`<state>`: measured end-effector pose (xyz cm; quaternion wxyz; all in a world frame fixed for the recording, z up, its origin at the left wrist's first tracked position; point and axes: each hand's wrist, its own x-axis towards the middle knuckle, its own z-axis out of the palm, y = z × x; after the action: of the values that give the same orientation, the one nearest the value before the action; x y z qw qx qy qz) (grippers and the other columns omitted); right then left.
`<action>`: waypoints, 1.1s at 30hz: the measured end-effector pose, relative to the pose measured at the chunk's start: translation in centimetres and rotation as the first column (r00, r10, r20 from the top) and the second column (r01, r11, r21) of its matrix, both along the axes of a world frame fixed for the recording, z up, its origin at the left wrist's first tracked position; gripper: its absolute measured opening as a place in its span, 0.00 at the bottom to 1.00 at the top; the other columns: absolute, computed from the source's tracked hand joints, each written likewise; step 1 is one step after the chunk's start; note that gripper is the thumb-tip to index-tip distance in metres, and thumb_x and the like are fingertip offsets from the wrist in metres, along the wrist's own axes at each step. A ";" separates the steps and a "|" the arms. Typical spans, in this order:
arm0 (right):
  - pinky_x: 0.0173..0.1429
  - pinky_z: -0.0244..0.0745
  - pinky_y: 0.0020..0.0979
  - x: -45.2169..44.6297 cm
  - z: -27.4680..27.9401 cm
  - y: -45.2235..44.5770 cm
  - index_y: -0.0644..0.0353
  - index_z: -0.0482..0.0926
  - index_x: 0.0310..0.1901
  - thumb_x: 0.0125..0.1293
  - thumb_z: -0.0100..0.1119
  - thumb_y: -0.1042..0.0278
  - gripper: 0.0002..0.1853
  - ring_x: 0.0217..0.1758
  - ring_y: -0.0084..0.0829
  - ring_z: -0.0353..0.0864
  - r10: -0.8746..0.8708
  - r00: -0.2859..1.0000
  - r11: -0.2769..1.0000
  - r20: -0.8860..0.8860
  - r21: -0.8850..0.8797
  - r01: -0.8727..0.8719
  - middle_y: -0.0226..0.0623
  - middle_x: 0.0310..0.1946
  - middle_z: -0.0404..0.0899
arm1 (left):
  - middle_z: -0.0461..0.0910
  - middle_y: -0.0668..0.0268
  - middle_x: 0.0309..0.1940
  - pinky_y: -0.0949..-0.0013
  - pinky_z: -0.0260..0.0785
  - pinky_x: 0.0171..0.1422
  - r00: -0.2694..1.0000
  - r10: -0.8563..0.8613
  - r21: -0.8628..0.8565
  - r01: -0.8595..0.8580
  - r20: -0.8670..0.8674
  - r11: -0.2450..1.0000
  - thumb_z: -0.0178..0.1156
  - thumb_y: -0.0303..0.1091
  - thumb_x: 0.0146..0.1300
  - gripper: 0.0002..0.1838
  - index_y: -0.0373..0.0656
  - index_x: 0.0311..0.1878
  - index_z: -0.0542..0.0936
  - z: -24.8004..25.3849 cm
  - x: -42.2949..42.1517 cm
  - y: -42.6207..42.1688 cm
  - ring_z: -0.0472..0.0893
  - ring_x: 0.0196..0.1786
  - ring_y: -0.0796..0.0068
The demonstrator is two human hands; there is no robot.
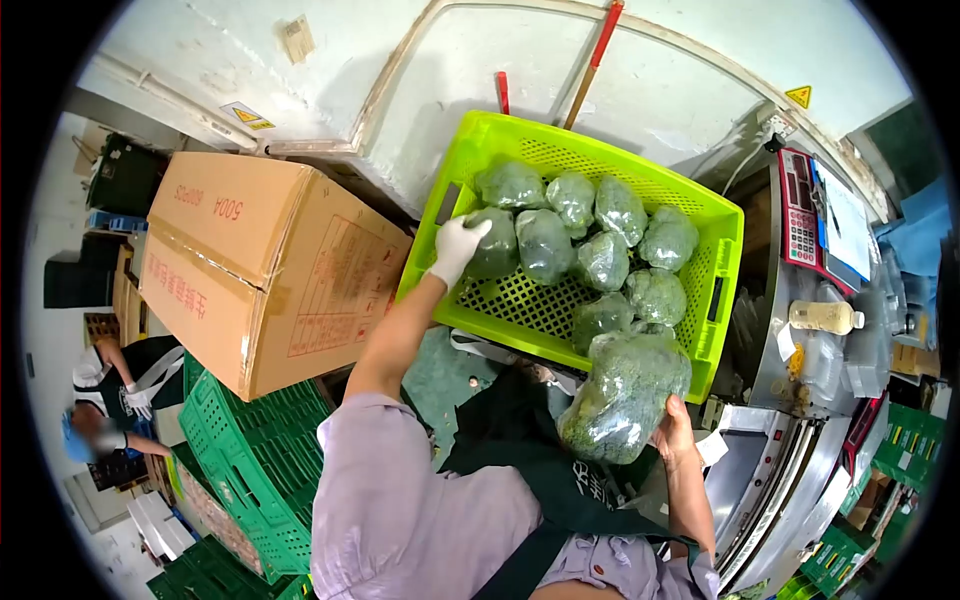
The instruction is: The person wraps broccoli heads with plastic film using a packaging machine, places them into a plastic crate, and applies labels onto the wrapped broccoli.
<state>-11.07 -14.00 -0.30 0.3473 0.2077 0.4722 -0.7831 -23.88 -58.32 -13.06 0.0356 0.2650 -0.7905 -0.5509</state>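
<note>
— What have you got there?
— My right grip (pixel 677 437) is curled around the side of 1 big wrapped broccoli (pixel 622 395), held up at the near edge of the lime-green crate (pixel 475 140).
— And the other side?
— My gloved left grip (pixel 459 248) touches a wrapped bundle (pixel 501 250) inside the crate; whether it's pinching, I can't tell.

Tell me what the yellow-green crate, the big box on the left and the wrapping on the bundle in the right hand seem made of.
Crate: probably molded plastic, smooth with a slight sheen; evenly coloured, lattice walls.
Box: apparently cardboard, matte brown, with printed panels and a taped seam.
Wrapping: likely clear plastic film; it glints, wrinkles and shows green through.
</note>
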 end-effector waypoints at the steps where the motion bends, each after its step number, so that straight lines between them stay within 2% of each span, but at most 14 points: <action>1: 0.64 0.65 0.49 -1.0 0.2 -1.1 0.61 0.55 0.66 0.48 0.69 0.46 0.49 0.63 0.43 0.67 0.009 1.000 1.000 0.015 0.010 -0.010 0.43 0.61 0.65 | 0.83 0.51 0.37 0.60 0.73 0.48 0.995 0.003 -0.165 0.014 0.102 0.986 0.69 0.53 0.45 0.29 0.36 0.41 0.81 0.3 -0.9 -0.1 0.82 0.42 0.55; 3: 0.66 0.63 0.50 -3.2 -0.1 -2.7 0.62 0.50 0.68 0.49 0.69 0.49 0.51 0.66 0.44 0.63 0.088 0.995 0.995 0.055 0.044 -0.090 0.45 0.64 0.62 | 0.81 0.47 0.37 0.58 0.72 0.48 0.966 0.036 -0.423 0.078 0.256 0.903 0.68 0.54 0.48 0.28 0.36 0.40 0.80 0.0 -2.5 0.3 0.81 0.42 0.51; 9: 0.73 0.49 0.44 -10.8 -1.8 -9.2 0.68 0.47 0.69 0.42 0.74 0.45 0.60 0.72 0.45 0.51 0.507 0.861 0.851 -0.039 0.185 -0.492 0.53 0.68 0.53 | 0.80 0.47 0.39 0.55 0.71 0.50 0.937 -0.022 -0.496 0.205 0.350 0.844 0.66 0.53 0.51 0.27 0.36 0.41 0.77 0.9 -3.9 0.4 0.80 0.45 0.49; 10: 0.72 0.52 0.40 -12.2 -2.0 -10.5 0.68 0.52 0.68 0.43 0.73 0.45 0.57 0.70 0.42 0.57 0.581 0.810 0.795 -0.077 0.270 -0.544 0.51 0.65 0.59 | 0.80 0.47 0.39 0.55 0.71 0.50 0.932 -0.040 -0.513 0.233 0.359 0.826 0.65 0.52 0.53 0.27 0.35 0.42 0.76 0.8 -3.9 0.4 0.79 0.45 0.48; 12: 0.71 0.54 0.36 -15.1 0.2 -14.4 0.69 0.59 0.65 0.45 0.71 0.45 0.51 0.66 0.37 0.63 0.721 0.637 0.687 -0.272 0.157 -0.710 0.47 0.61 0.67 | 0.80 0.45 0.39 0.54 0.71 0.50 0.938 -0.049 -0.520 0.233 0.344 0.822 0.64 0.50 0.54 0.26 0.34 0.43 0.75 0.4 -4.0 0.4 0.79 0.45 0.46; 14: 0.69 0.57 0.33 -17.0 -0.5 -17.2 0.69 0.64 0.63 0.47 0.70 0.46 0.46 0.62 0.33 0.68 0.790 0.523 0.596 -0.320 0.202 -0.777 0.44 0.58 0.72 | 0.79 0.42 0.39 0.53 0.71 0.50 0.920 -0.077 -0.507 0.280 0.385 0.815 0.62 0.52 0.55 0.28 0.31 0.41 0.76 0.2 -4.1 0.3 0.79 0.45 0.45; 18: 0.65 0.59 0.33 -19.3 -4.3 -22.9 0.68 0.64 0.63 0.46 0.71 0.46 0.47 0.61 0.32 0.67 0.893 0.322 0.395 -0.315 0.203 -0.896 0.42 0.58 0.71 | 0.80 0.42 0.36 0.54 0.71 0.49 0.897 -0.113 -0.535 0.352 0.427 0.768 0.62 0.53 0.55 0.28 0.30 0.38 0.78 -0.3 -4.9 -0.2 0.80 0.44 0.46; 20: 0.64 0.60 0.34 -19.7 -6.6 -24.6 0.68 0.65 0.62 0.47 0.70 0.45 0.46 0.60 0.32 0.68 0.926 0.304 0.354 -0.225 0.232 -0.906 0.41 0.56 0.71 | 0.80 0.43 0.35 0.54 0.72 0.47 0.885 -0.170 -0.525 0.401 0.434 0.750 0.61 0.55 0.54 0.29 0.31 0.37 0.80 0.0 -5.1 -0.7 0.80 0.42 0.47; 22: 0.63 0.62 0.35 -19.6 -7.8 -24.9 0.68 0.66 0.61 0.47 0.70 0.44 0.45 0.59 0.31 0.68 0.952 0.279 0.303 -0.129 0.259 -0.917 0.41 0.55 0.72 | 0.81 0.47 0.39 0.56 0.72 0.50 0.797 -0.198 -0.419 0.490 0.571 0.764 0.60 0.56 0.55 0.28 0.34 0.40 0.80 1.3 -5.6 -1.0 0.80 0.45 0.49; 25: 0.60 0.63 0.33 -18.8 -8.3 -24.9 0.69 0.67 0.59 0.49 0.67 0.40 0.45 0.57 0.31 0.69 0.904 0.410 0.427 -0.118 0.210 -0.880 0.41 0.53 0.72 | 0.80 0.46 0.40 0.57 0.71 0.51 0.796 -0.193 -0.387 0.471 0.574 0.793 0.64 0.54 0.53 0.27 0.35 0.40 0.80 2.4 -6.1 -0.7 0.79 0.46 0.49; 28: 0.57 0.65 0.33 -18.6 -7.7 -26.4 0.70 0.69 0.57 0.51 0.63 0.34 0.45 0.56 0.31 0.70 0.930 0.363 0.362 -0.052 0.289 -0.886 0.42 0.52 0.72 | 0.80 0.45 0.40 0.56 0.71 0.51 0.818 -0.151 -0.401 0.423 0.555 0.812 0.66 0.52 0.51 0.26 0.35 0.39 0.81 2.1 -6.4 -0.5 0.79 0.46 0.49; 30: 0.52 0.69 0.34 -18.8 -7.4 -27.6 0.71 0.71 0.55 0.49 0.58 0.26 0.49 0.51 0.31 0.74 0.967 0.255 0.229 0.015 0.390 -0.892 0.42 0.49 0.75 | 0.80 0.45 0.40 0.56 0.71 0.51 0.829 -0.152 -0.407 0.414 0.538 0.814 0.66 0.53 0.52 0.26 0.35 0.40 0.80 1.9 -6.4 -0.6 0.79 0.46 0.49; 32: 0.49 0.71 0.37 -18.7 -10.6 -28.6 0.72 0.72 0.54 0.45 0.55 0.21 0.53 0.46 0.37 0.78 0.979 0.205 0.197 -0.016 0.343 -0.918 0.47 0.46 0.78 | 0.80 0.45 0.40 0.56 0.71 0.51 0.831 -0.147 -0.408 0.409 0.537 0.816 0.66 0.52 0.52 0.26 0.35 0.40 0.80 2.2 -6.2 -0.5 0.79 0.46 0.49; 33: 0.50 0.71 0.38 -18.4 -9.6 -28.9 0.72 0.71 0.55 0.44 0.56 0.20 0.55 0.47 0.41 0.79 0.981 0.196 0.154 0.014 0.566 -0.810 0.50 0.46 0.78 | 0.80 0.46 0.40 0.56 0.71 0.51 0.835 -0.141 -0.408 0.399 0.532 0.822 0.66 0.52 0.52 0.26 0.34 0.40 0.80 2.2 -6.1 -0.5 0.79 0.46 0.49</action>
<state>-29.49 -42.92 -9.92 0.5965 -0.1959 0.7206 -0.2942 -30.02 -58.80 -10.81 -0.1743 0.2556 -0.9197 -0.2417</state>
